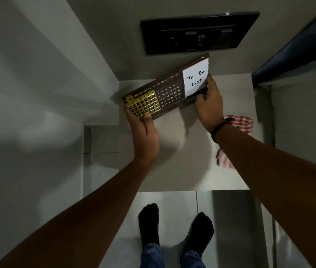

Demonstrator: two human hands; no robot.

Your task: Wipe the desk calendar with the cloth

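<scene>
Head view: both hands are holding the brown desk calendar [167, 88] tilted above the white tabletop [172, 161]. Left hand [143, 130] is pinching its gold-grid end at 9 o'clock; right hand [209, 105] is clamping the "To Do List" notepad [194, 79] end at 3. Red-striped cloth [239, 122] is lying on the tabletop at 4 o'clock, partly under the right forearm.

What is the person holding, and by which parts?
The desk calendar, both hands: left hand at its gold-grid end, right hand at its note-pad end.
</scene>
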